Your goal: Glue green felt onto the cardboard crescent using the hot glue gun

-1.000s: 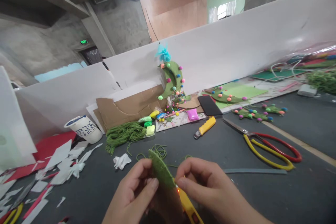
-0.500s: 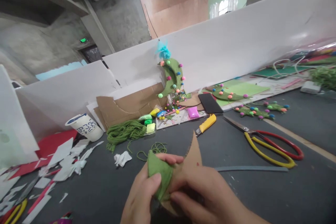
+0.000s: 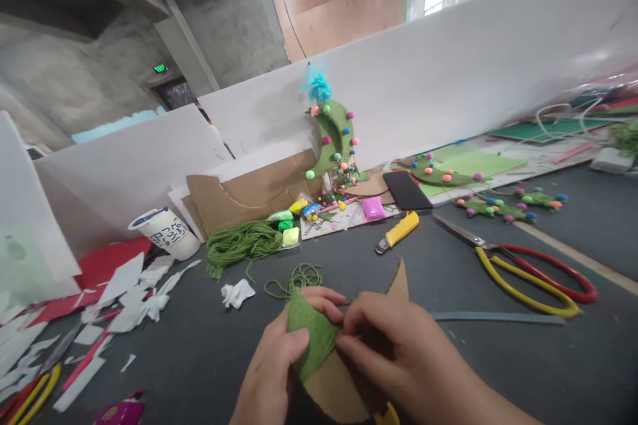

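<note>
My left hand is closed around a curved cardboard cutout, thumb in front and fingers behind. Green yarn is wound closely over one end of the cutout; the rest is bare brown cardboard, with a pointed tip rising behind my right hand. The thumb and forefinger of that hand pinch at the edge of the wound part, where a thin strand of yarn appears to run; the fingers partly hide it. Loose loops of green yarn lie on the table just beyond my left hand.
Scissors and a yellow utility knife lie to the right and ahead. A skein of green yarn, a white cup and paper scraps are on the left. A yarn-covered crescent with pompoms stands at the back.
My right hand has drawn up and back from the cutout's lower edge, uncovering more bare cardboard. My left hand still holds the wound end. The whole view has shifted slightly.
</note>
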Motion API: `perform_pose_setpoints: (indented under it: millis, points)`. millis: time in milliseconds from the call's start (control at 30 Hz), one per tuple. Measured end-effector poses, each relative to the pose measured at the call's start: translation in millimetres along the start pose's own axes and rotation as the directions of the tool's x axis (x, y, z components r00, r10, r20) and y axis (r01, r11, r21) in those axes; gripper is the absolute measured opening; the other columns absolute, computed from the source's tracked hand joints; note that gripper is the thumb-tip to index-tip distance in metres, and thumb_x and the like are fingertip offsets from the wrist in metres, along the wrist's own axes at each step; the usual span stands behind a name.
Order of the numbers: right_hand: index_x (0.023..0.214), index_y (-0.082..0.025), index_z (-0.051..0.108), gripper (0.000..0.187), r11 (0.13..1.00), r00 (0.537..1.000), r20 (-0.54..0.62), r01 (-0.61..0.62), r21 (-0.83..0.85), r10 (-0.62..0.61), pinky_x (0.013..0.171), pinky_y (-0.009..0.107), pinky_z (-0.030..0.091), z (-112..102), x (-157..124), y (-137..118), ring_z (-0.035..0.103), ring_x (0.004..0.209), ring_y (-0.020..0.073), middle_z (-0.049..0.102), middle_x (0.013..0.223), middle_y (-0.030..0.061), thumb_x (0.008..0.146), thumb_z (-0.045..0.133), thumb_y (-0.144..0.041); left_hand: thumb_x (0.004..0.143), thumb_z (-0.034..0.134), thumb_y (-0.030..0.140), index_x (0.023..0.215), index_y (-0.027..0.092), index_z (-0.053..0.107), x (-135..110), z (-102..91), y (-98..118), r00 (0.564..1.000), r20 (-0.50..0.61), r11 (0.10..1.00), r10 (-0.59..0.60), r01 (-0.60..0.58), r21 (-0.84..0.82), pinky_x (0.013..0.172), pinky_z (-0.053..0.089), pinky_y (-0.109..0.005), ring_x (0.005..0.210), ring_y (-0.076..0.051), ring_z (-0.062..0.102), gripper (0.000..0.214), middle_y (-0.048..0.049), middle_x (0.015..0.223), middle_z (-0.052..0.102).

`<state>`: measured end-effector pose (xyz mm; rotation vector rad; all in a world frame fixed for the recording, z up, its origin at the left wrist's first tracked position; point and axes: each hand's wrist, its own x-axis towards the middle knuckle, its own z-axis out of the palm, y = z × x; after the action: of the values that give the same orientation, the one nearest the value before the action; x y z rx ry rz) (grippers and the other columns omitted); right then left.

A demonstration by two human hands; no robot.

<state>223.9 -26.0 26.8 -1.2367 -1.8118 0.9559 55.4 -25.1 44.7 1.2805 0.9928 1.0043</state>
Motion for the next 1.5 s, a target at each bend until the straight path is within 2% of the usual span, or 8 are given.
perform_pose_setpoints:
  millis: [200,300,367,500,633,933,1267,1500]
  points:
    - [0.069,-0.021,0.052,0.009,0.999,0.998,0.027,-0.054,-0.011,0.054,0.048,0.021,0.029,-2,1,4,0.048,0.053,0.0111,0.055,0.059,-0.0053,0.076,0.057,-0.017,0.076,0.046,0.030,0.106,0.024,0.070,0,-13.0,-8,0.998,0.021,0.992,-0.066,0.064,0.106,0.086,0.043,-0.030,0.110,-0.028,0.052,0.038,-0.0021,0.119,0.060]
    - [0.079,-0.022,0.059,0.006,0.994,0.993,0.048,-0.108,-0.015,0.109,0.048,0.021,0.029,-1,3,6,0.048,0.053,0.0115,0.056,0.060,-0.0055,0.074,0.060,-0.019,0.074,0.047,0.033,0.107,0.023,0.070,2,-17.6,-13,0.998,0.040,0.990,-0.055,0.050,0.132,0.090,0.041,-0.034,0.114,-0.032,0.050,0.041,-0.0039,0.121,0.060]
    - [0.074,-0.021,0.062,0.002,0.993,0.990,0.081,-0.118,-0.024,0.119,0.049,0.021,0.030,0,5,9,0.050,0.055,0.0122,0.059,0.060,-0.0041,0.075,0.060,-0.021,0.074,0.048,0.034,0.107,0.023,0.070,2,-18.5,-15,0.997,0.023,0.989,-0.080,0.076,0.123,0.092,0.041,-0.036,0.116,-0.033,0.050,0.041,-0.0046,0.123,0.060]
    - [0.065,-0.020,0.063,0.009,0.988,0.985,0.079,-0.150,-0.023,0.151,0.047,0.021,0.029,1,9,16,0.051,0.055,0.0120,0.061,0.058,-0.0031,0.074,0.061,-0.019,0.076,0.057,0.035,0.105,0.024,0.068,2,-17.6,-15,0.970,-0.006,0.970,-0.243,0.243,0.016,0.077,0.048,-0.033,0.090,-0.027,0.063,0.033,-0.0056,0.100,0.070]
    - [0.064,-0.020,0.064,0.008,0.978,0.977,0.052,-0.207,-0.027,0.208,0.045,0.020,0.028,0,12,22,0.048,0.050,0.0111,0.059,0.054,-0.0035,0.072,0.063,-0.018,0.065,0.075,0.026,0.088,0.023,0.072,1,-16.3,-16,0.982,-0.078,0.984,-0.173,0.175,0.024,0.067,0.048,-0.022,0.074,-0.017,0.062,0.023,-0.0002,0.082,0.070]
    - [0.065,-0.020,0.063,0.010,0.971,0.971,0.044,-0.235,-0.038,0.237,0.044,0.021,0.028,5,15,28,0.052,0.050,0.0122,0.060,0.054,-0.0020,0.075,0.061,-0.019,0.065,0.076,0.029,0.082,0.019,0.073,-2,-18.7,-21,0.961,-0.175,0.967,-0.212,0.233,0.106,0.049,0.050,-0.019,0.048,-0.010,0.056,0.019,0.0008,0.067,0.068]
    - [0.065,-0.020,0.062,0.009,0.968,0.973,0.022,-0.227,-0.108,0.230,0.046,0.021,0.027,4,18,27,0.050,0.051,0.0124,0.058,0.056,-0.0019,0.074,0.060,-0.020,0.068,0.072,0.024,0.081,0.017,0.073,3,-18.2,-27,0.946,-0.179,0.956,-0.270,0.285,0.065,0.044,0.050,-0.018,0.057,-0.015,0.063,0.015,-0.0017,0.062,0.070]
    - [0.085,-0.021,0.063,0.018,0.986,0.987,0.069,-0.150,0.075,0.145,0.048,0.021,0.030,-10,20,20,0.045,0.053,0.0106,0.047,0.058,-0.0068,0.071,0.058,-0.011,0.069,0.072,0.025,0.085,0.019,0.072,12,-41.0,-7,0.941,-0.316,0.952,-0.124,0.202,0.231,0.052,0.056,-0.022,0.066,-0.019,0.068,0.017,-0.0018,0.075,0.076]
